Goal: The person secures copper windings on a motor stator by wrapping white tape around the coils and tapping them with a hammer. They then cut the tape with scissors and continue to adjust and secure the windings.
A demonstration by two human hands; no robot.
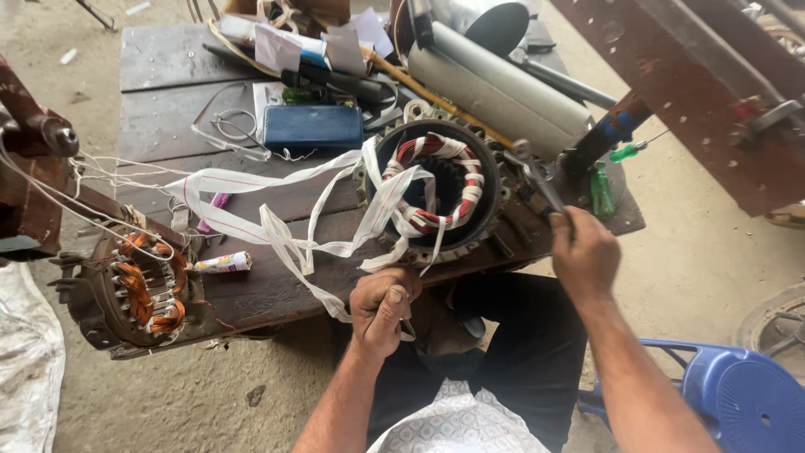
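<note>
Your left hand (381, 304) is clamped on the white tape (289, 243), pulling it taut from the motor stator (436, 189) mid-frame on the counter (168, 126); your right hand (583, 252) grips scissors (537, 176) ready beside it.

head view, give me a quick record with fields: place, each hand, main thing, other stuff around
place: dark wooden bench outdoors on a concrete floor
left hand: left hand closed on white tape
right hand: right hand gripping pliers, pointed at the motor
main thing: round motor stator with red and white windings, tape looped through it
others: second stator with copper windings at the bench's left end, blue box, grey tube, green screwdriver, blue plastic stool
</note>
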